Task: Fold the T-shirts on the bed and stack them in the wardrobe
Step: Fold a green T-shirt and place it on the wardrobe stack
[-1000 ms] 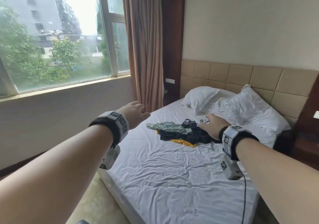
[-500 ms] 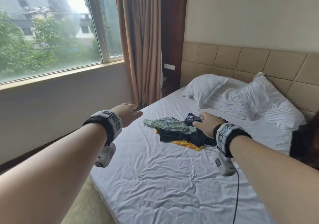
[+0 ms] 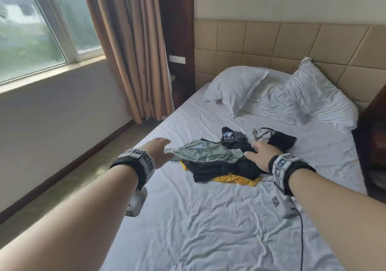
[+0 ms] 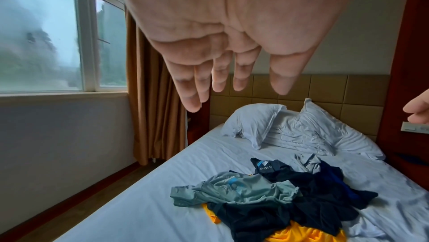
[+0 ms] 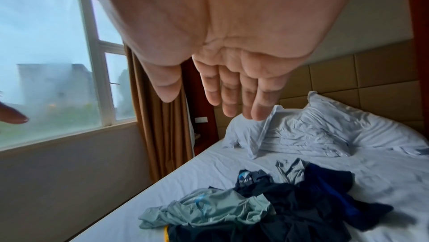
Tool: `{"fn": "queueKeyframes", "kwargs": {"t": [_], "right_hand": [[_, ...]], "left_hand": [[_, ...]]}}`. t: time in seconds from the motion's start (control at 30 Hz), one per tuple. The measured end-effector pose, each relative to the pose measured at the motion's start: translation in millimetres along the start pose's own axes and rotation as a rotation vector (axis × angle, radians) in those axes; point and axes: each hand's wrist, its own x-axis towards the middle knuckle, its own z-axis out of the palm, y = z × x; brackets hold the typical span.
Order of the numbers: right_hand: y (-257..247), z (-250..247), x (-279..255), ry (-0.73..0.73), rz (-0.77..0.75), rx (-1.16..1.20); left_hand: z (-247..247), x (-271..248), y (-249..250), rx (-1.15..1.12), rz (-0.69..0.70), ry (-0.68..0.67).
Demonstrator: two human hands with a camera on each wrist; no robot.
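Observation:
A heap of crumpled T-shirts lies mid-bed: a pale green shirt (image 3: 206,152) on top at the left, black shirts (image 3: 221,169), a yellow shirt (image 3: 236,181) underneath, and a navy shirt (image 4: 334,178) at the right. My left hand (image 3: 160,151) hovers open in the air just left of the green shirt (image 4: 232,189). My right hand (image 3: 261,152) hovers open above the black shirts, fingers spread and straight. Both wrist views show empty palms with the heap below; the green shirt (image 5: 204,207) lies nearest the bed's left edge.
The white bed (image 3: 208,229) has two white pillows (image 3: 236,87) at a tan padded headboard (image 3: 271,43). A window and brown curtain (image 3: 133,51) stand left, with a floor strip (image 3: 73,176) between wall and bed. Dark wooden furniture (image 3: 373,145) borders the right.
I have come closer to the bed and both hands have dropped toward the heap. The right hand has spread its fingers over the black shirts.

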Motion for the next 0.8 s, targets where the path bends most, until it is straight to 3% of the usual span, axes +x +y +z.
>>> {"fn": "queueKeyframes", "kwargs": {"t": [0.07,0.2,0.33,0.57,0.8], "right_hand": [[-29,31,38,-0.044,0.052,-0.010],[-83,88,97,-0.117,0.094,-0.044],[-96,157,135,-0.218,0.135,-0.057],[-58,267,180,-0.321,0.223,-0.098],[-33,335,261,-0.276,0.180,-0.099]], "left_hand": [[13,52,-44,-0.034,0.017,-0.032],[55,125,-129,-0.094,-0.090,-0.133],[114,185,-186,-0.164,-0.208,-0.187],[227,247,-171,-0.223,-0.077,-0.307],[310,289,-156,-0.352,-0.054,-0.277]]}}
